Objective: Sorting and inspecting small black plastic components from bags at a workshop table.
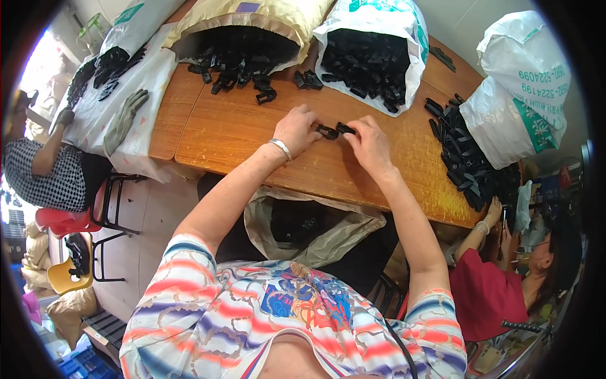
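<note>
Over the wooden table (252, 139), my left hand (295, 131) pinches a small black plastic part (327, 131) with a gap or opening in its shape. Close to it, my right hand (371, 145) grips another black plastic piece (345, 128) between thumb and fingers. The two pieces point toward each other with a narrow gap between them. Beyond my hands, a brown paper sack (252, 16) spills black parts (237, 74) onto the tabletop. A white woven sack (416, 63) beside it is full of similar black pieces (363, 63).
An open sack (259, 218) lies at my lap below the table edge. Black strips (464, 151) heap at the right by a white sack (521, 120). Co-workers sit at left (47, 170) and right (492, 294). A grey glove (126, 120) rests on white sheeting.
</note>
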